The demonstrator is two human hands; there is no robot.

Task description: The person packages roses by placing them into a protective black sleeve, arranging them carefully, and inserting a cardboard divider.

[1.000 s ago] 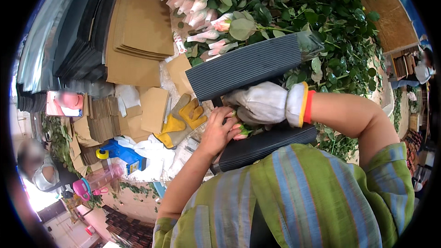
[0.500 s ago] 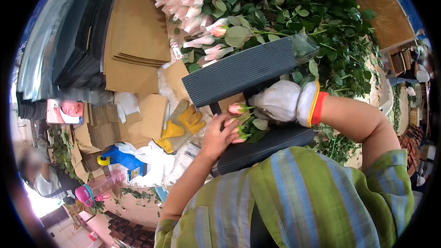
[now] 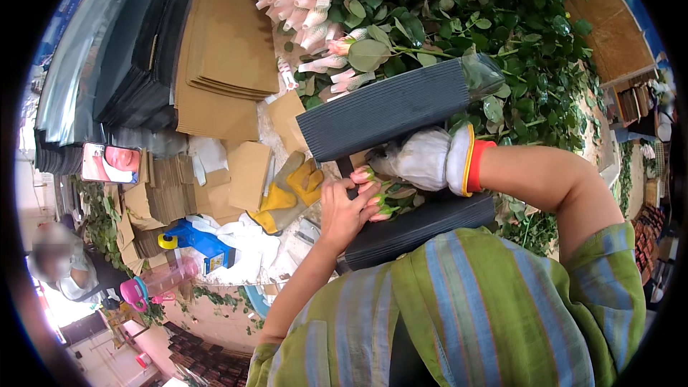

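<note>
Pink roses (image 3: pixel 380 211) with green leaves lie side by side between two black ridged boards, a far one (image 3: pixel 383 111) and a near one (image 3: pixel 423 233). My bare left hand (image 3: pixel 342 209) comes at the blossoms from the left, its bent fingers closed against them. From the right, my right hand (image 3: pixel 424 160), in a whitish glove with a yellow-and-red cuff, has its fingers closed just behind the uppermost rose bud (image 3: pixel 362 174). Its dark-stained fingertips partly hide the stem there. The rest of the stems run out of sight beneath the glove and leaves.
Leafy stems (image 3: pixel 459 21) and net-sleeved blooms (image 3: pixel 308 0) cover the far side. Cardboard sheets (image 3: pixel 226 36) stack at left. A yellow-and-grey glove (image 3: pixel 287 193), a blue tape dispenser (image 3: pixel 201 244), a phone (image 3: pixel 111 163) and a pink bottle (image 3: pixel 172 276) lie left. Another person sits at far left.
My gloved right hand has moved left, closer to the rose blossoms and my left hand. My left fingers have drawn in on the blossoms. The whole view has shifted slightly.
</note>
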